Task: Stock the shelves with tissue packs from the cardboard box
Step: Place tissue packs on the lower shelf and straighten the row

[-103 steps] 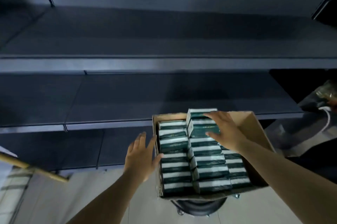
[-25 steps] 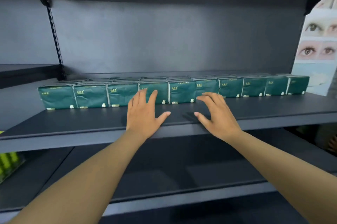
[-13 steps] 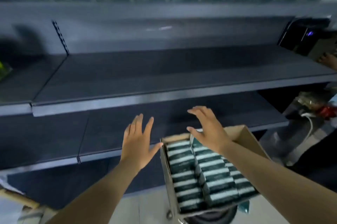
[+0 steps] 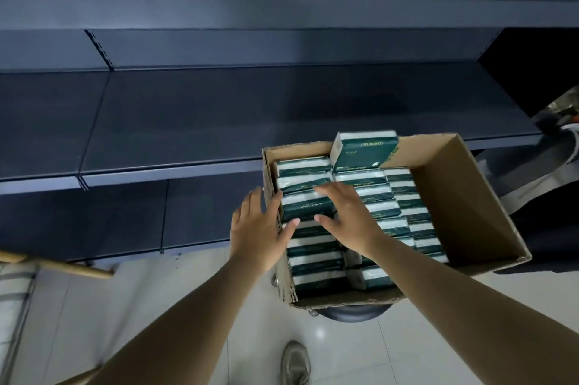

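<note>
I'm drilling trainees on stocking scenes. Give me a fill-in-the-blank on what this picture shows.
1. The tissue packs lie inside a ____ box.
2. The right hand reaches over the packs, while the left hand is at the box's ____ wall.
3. One pack stands raised at the box's ____ end.
4. The dark shelf behind the box holds ____ packs.

Missing: cardboard; left; far; no

Dim shelves (image 4: 282,109) against a glossy, glare-spotted floor (image 4: 319,333) (wide-angle bending at the edges), slight motion blur throughout
</note>
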Available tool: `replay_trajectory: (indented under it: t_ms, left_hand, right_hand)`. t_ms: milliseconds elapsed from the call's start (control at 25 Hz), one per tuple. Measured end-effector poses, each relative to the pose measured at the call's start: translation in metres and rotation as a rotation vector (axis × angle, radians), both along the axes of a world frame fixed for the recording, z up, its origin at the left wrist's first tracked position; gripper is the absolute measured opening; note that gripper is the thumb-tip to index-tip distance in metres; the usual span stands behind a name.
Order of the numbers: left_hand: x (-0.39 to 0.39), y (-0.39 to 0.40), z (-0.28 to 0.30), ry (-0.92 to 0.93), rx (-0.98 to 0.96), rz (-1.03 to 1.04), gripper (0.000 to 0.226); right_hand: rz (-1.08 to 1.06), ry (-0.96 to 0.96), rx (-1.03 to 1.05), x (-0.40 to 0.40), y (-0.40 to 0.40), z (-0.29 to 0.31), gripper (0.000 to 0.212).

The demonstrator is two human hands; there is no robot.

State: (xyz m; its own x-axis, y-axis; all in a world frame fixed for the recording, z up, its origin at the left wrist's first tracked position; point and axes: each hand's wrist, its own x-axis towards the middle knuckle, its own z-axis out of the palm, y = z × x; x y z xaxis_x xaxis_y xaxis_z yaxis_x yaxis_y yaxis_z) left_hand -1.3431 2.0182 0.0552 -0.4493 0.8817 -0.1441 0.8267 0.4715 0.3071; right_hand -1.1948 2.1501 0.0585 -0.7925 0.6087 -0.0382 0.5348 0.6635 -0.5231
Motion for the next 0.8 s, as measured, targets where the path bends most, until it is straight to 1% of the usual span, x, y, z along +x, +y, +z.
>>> replay_trajectory:
  t_ms: [160,400,480,640,800]
  left_hand:
    - [0.002,-0.001,-0.017,-0.074,0.016,0.071,0.065]
    - [0.004,0.002,-0.021,-0.101,0.02,0.083,0.076]
    - [0.004,0.003,-0.023,-0.104,0.011,0.085,0.073]
    - [0.003,0.003,-0.023,-0.109,0.002,0.095,0.068]
    - [0.003,0.003,-0.023,-0.096,0.002,0.098,0.069]
  right_hand:
    - [0.055,-0.031,0.032,-0.005,0.012,-0.022,0.051]
    - [0.122,0.027,0.174,-0.007,0.022,-0.032,0.047]
    - [0.147,0.04,0.193,-0.009,0.024,-0.032,0.045]
    - [0.174,0.068,0.176,-0.012,0.024,-0.033,0.042]
    - [0.184,0.085,0.09,-0.011,0.027,-0.033,0.04]
